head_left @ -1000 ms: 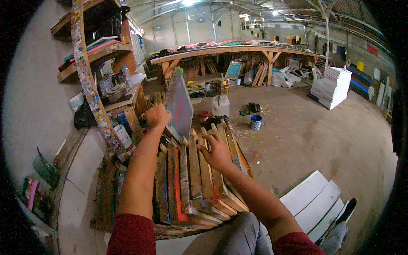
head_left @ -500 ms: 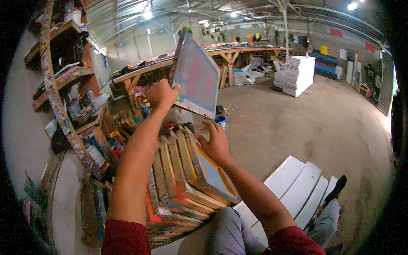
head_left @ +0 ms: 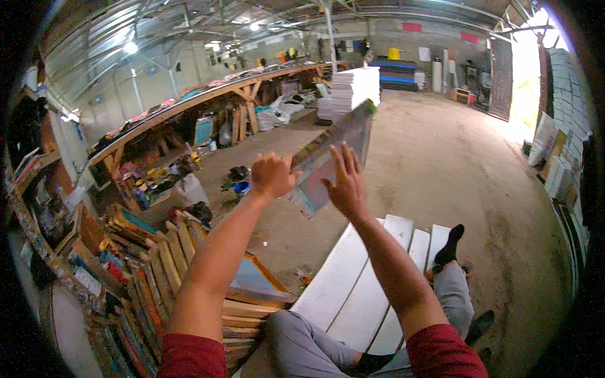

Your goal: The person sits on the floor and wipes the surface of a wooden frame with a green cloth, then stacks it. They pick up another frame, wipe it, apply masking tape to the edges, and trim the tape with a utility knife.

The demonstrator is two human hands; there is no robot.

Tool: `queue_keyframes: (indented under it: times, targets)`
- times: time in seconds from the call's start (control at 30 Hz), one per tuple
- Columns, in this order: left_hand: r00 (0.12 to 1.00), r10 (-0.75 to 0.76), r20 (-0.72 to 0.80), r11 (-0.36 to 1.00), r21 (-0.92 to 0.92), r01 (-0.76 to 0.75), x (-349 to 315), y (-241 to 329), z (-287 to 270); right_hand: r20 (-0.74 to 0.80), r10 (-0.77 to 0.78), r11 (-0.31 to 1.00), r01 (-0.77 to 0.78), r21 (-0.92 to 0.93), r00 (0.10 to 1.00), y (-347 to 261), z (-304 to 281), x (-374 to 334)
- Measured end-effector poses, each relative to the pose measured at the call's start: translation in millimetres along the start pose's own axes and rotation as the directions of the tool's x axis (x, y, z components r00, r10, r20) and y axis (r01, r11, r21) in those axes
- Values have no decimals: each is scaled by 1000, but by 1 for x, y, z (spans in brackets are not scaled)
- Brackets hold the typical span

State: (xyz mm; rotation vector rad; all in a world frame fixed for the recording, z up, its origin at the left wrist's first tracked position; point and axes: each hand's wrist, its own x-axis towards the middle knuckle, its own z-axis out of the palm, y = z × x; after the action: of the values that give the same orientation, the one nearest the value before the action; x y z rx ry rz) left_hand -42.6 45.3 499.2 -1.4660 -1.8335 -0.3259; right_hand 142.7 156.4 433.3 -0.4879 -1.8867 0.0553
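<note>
My left hand (head_left: pixel 272 176) is closed on the near left edge of a screen-printing frame (head_left: pixel 313 187), holding it up in the air and tilted. The frame has a worn wooden border and a grey-blue mesh with a reddish patch. My right hand (head_left: pixel 346 186) is raised in front of the mesh with its fingers stretched out. Whether its fingers touch the mesh I cannot tell. Below my left forearm, several similar wooden frames (head_left: pixel 165 261) stand packed in a row. The nearest one shows a blue mesh (head_left: pixel 255 275) with an orange edge.
A white plank bench (head_left: pixel 343 271) stretches ahead of my legs. At the left are cluttered shelves (head_left: pixel 47 164). A long wooden table (head_left: pixel 208 94) runs along the far left, with a blue tub (head_left: pixel 241 188) on the floor before it. A tall white stack (head_left: pixel 353 88) stands farther off.
The view has turned to the right. The screen-printing frame has swung right over the bench, still in my left hand. My right hand has risen from beside the row of frames to its mesh.
</note>
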Motion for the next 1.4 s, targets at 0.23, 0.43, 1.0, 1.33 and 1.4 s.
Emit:
queue_keyframes:
  times: [0.23,0.43,1.0,1.33,1.4]
  targets:
    - [858,487,-164,873,75,-481,-12,80,61,244,-2,887,114,-447,970,130,-101,-32]
    - [859,485,-164,859,-93,-503,-57,142,113,223,-87,852,188,-489,971,160,-134,-118]
    - [878,408,252,902,-258,-346,-355,224,195,474,-18,871,246,-425,881,110,-108,-443]
    - [822,441,360,883,-338,-325,-430,259,258,716,254,930,40,-366,650,130,-105,-526]
    - [766,459,450,868,-410,-279,-424,258,256,728,251,940,20,-341,638,139,-101,-531]
